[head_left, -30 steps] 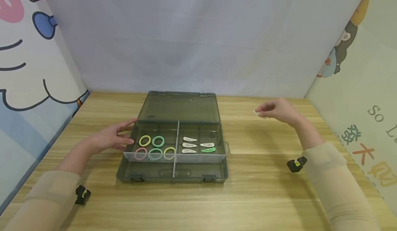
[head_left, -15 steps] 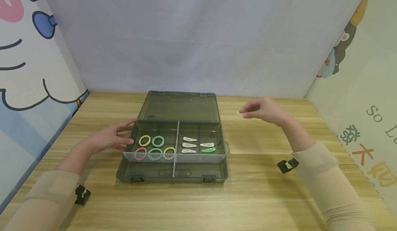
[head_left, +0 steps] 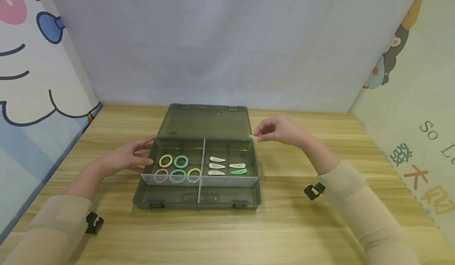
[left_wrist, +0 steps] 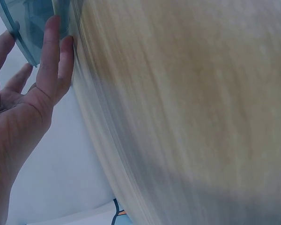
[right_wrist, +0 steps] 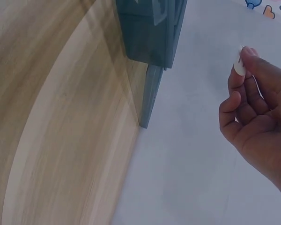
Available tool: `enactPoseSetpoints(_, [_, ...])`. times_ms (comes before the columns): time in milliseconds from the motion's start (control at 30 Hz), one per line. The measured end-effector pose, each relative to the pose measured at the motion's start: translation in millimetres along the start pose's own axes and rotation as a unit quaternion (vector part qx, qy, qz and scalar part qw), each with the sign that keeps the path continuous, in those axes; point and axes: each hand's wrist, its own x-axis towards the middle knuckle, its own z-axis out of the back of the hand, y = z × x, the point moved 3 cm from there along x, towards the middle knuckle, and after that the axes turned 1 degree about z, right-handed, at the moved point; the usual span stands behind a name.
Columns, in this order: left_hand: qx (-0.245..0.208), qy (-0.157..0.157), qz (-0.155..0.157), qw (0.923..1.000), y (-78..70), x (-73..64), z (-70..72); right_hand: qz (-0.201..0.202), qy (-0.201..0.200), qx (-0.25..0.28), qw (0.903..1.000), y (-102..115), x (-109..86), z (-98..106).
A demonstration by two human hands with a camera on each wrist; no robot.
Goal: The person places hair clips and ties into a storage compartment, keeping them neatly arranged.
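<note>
A dark translucent organizer box [head_left: 167, 198] lies on the table with its lid [head_left: 206, 123] folded back. My left hand [head_left: 122, 156] rests against the box's left side, fingers spread and fairly straight; the left wrist view shows its fingertips touching the wall. Between thumb and fingertips my right hand [head_left: 282, 130] pinches a white snap hair clip [right_wrist: 239, 63], raised near the box's back right corner. Several hair ties lie in the left compartment, among them a pink hair tie [head_left: 161, 169]. The right compartment holds several white hair clips [head_left: 217, 166] and a green hair clip [head_left: 239, 171].
A clear upright divider [head_left: 203, 154] splits the box left from right, and a crosswise divider [head_left: 231, 182] sets off the front strip. Wooden tabletop [head_left: 284, 225] surrounds the box. A pale cloth [head_left: 227, 44] hangs behind the table.
My right hand has moved left with the white hair clip, from over the table at right to the box's back right corner. The left hand and the box have stayed put.
</note>
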Motion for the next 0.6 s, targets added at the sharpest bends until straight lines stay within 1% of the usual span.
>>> enactPoseSetpoints(167, [0.004, 0.000, 0.002, 1.0000, 0.2, 0.8, 0.6, 0.026, 0.022, 0.005, 0.9994, 2, 12.8, -16])
enactPoseSetpoints(367, [0.002, 0.001, 0.000, 1.0000, 0.8, 1.8, 0.7, 0.056, 0.042, 0.009, 0.9975, 0, 26.1, -33])
enactPoseSetpoints(600, [0.000, 0.002, -0.001, 1.0000, 0.2, 2.2, 0.1, 0.053, 0.081, 0.023, 0.9951, -5, 36.9, -50])
